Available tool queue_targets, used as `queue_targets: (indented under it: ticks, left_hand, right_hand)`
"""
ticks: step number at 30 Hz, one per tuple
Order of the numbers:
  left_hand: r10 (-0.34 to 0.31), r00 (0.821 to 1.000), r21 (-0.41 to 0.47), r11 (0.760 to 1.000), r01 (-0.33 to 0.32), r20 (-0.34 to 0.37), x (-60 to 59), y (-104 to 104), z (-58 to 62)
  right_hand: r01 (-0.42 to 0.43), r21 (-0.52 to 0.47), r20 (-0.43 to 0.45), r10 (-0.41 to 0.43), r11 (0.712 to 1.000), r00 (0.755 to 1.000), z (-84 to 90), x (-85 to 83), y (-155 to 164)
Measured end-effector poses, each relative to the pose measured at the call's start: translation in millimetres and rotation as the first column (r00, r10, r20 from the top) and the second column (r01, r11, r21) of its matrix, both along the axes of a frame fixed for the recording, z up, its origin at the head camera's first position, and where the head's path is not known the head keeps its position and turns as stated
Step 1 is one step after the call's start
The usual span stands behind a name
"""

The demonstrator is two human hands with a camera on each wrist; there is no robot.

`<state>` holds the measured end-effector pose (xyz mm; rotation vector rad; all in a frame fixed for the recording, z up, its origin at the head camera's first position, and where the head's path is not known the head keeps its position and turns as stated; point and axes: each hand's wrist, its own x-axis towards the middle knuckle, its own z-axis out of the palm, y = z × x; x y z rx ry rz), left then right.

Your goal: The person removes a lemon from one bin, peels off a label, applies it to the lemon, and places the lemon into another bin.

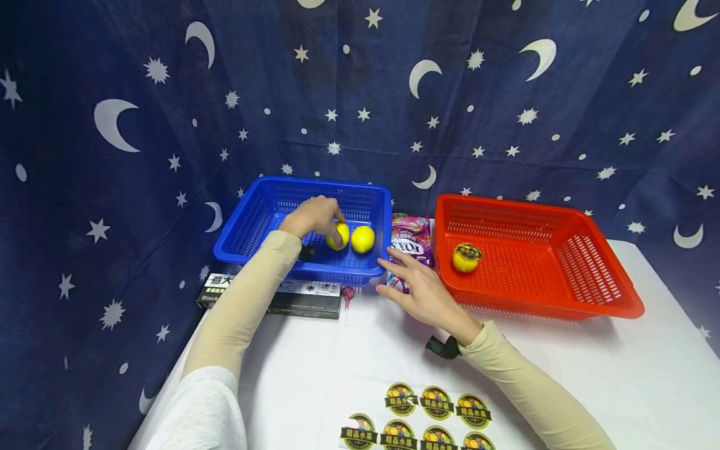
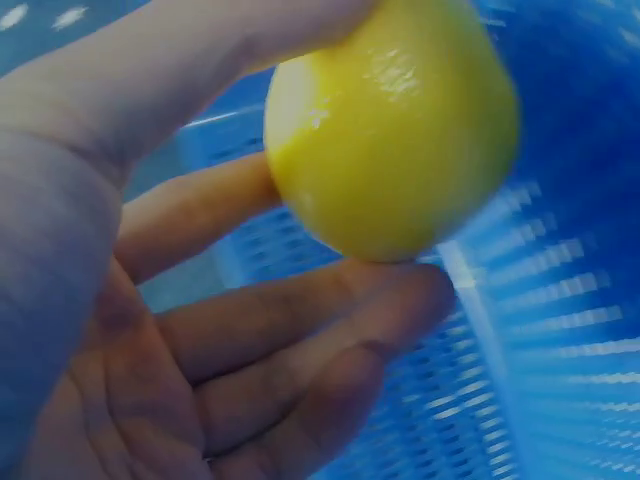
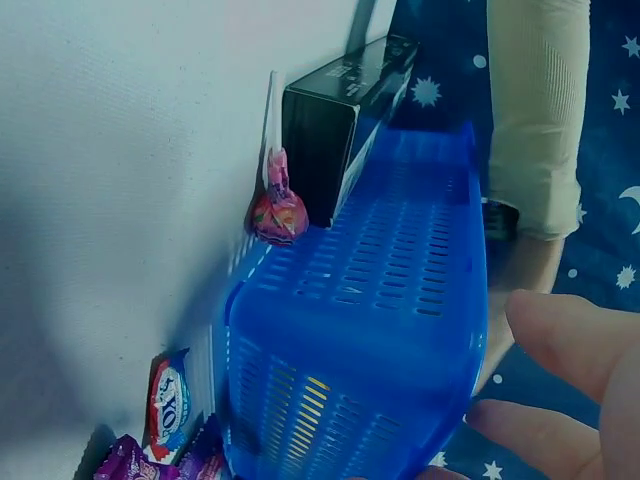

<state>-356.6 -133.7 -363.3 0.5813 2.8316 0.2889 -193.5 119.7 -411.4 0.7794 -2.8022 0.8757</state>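
One stickered lemon (image 1: 465, 262) is sitting centre-right, seemingly done. Two bare lemons (image 1: 362, 239) are waiting mid-frame, left hand (image 1: 317, 215) pinching one, right hand (image 1: 420, 292) spreading its fingers.

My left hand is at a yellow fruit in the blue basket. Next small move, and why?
Probably lift the yellow fruit straight up: the left hand pinches it between thumb and fingers, and the second fruit and the blue basket wall crowd sideways movement.

Blue bskt (image 1: 337, 270), red bskt (image 1: 540, 303), yel fruit (image 2: 400, 140) (navy cloth (image 1: 360, 81) w/ wht moons (image 1: 105, 122)).
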Motion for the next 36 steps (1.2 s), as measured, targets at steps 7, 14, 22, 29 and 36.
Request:
queue_targets:
  ticks: [7, 14, 22, 29, 36]
  left_hand:
    - [0.006, 0.988, 0.168, 0.986, 0.02, -0.156, 34.8, -12.2, 32.2]
    - [-0.075, 0.953, 0.32, 0.932, 0.172, -0.295, 107.6, -11.1, 33.9]
    - [-0.206, 0.944, 0.441, 0.844, 0.305, -0.259, 171.3, 18.6, -19.7]
    - [-0.109, 0.979, 0.527, 0.829, 0.186, -0.173, 181.6, 46.8, -77.9]
    - [-0.073, 0.987, 0.504, 0.853, 0.135, -0.141, 184.6, 62.8, -89.8]
  right_hand:
    - [0.014, -0.054, 0.019, -0.013, 0.998, 1.0, -0.5, 9.0, 5.3]
    - [0.024, -0.192, 0.067, -0.011, 0.981, 0.998, -9.5, 27.5, 23.3]
    - [-0.076, -0.308, 0.166, 0.132, 0.948, 0.977, -21.8, 51.5, 40.3]
    - [-0.114, -0.222, 0.238, 0.167, 0.968, 0.957, -39.9, 55.0, 48.3]
    - [-0.071, -0.116, 0.18, 0.092, 0.991, 0.979, -52.2, 54.2, 50.0]
